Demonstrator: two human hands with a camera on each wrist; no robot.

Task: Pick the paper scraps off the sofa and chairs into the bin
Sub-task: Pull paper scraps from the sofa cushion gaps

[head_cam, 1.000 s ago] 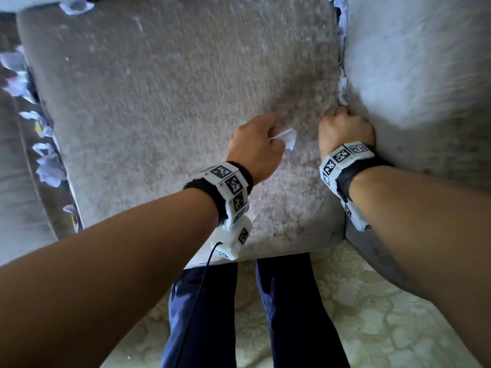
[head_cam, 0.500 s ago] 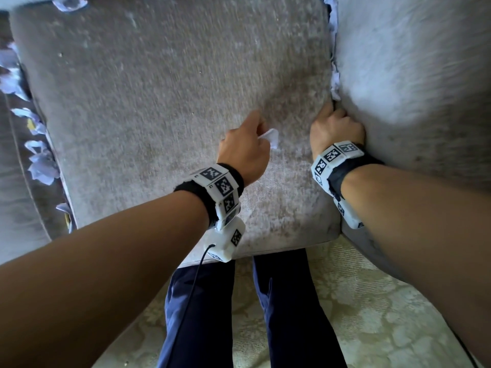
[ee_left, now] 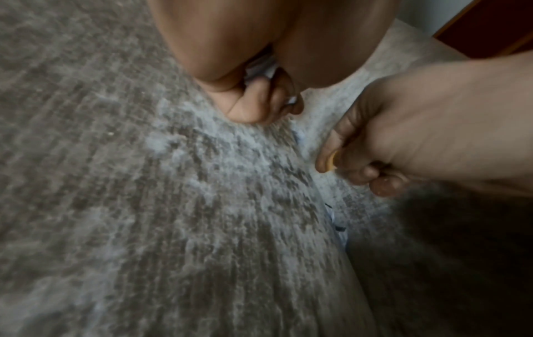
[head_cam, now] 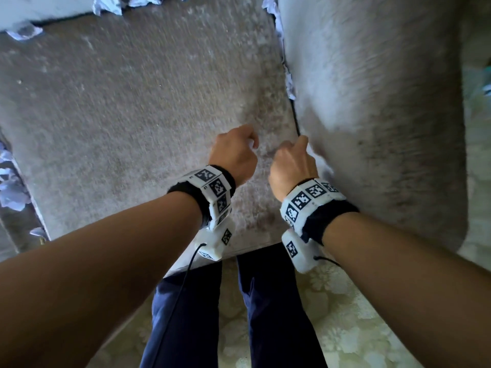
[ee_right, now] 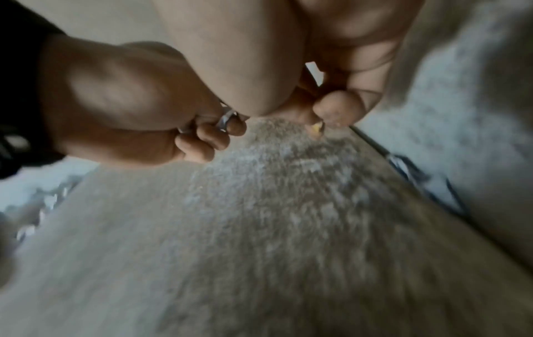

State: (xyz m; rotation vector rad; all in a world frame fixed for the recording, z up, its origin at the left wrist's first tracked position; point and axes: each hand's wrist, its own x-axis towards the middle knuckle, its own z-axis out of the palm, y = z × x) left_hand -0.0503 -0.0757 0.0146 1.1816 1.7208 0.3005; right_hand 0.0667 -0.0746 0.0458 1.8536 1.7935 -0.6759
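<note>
My left hand [head_cam: 236, 155] is curled into a fist over the grey sofa seat cushion [head_cam: 132, 115] and grips a crumpled white paper scrap [ee_left: 261, 67] in its palm. Close to its right, my right hand [head_cam: 292, 163] hovers by the seam against the armrest [head_cam: 372, 102]. Its fingers are curled, with thumb and forefinger pinched on what looks like a small yellowish bit [ee_right: 317, 129]. More white scraps [head_cam: 289, 83] are wedged farther up that seam. No bin is in view.
Several crumpled scraps [head_cam: 12, 192] lie along the cushion's left edge, and more scraps [head_cam: 109, 4] sit at its back edge. My legs in dark trousers [head_cam: 186, 314] stand on a pale patterned carpet [head_cam: 358, 314] in front of the sofa.
My right hand has drawn back out of the seam toward me. My left hand has closed round its scrap, which stuck out before, and both hands now sit closer together.
</note>
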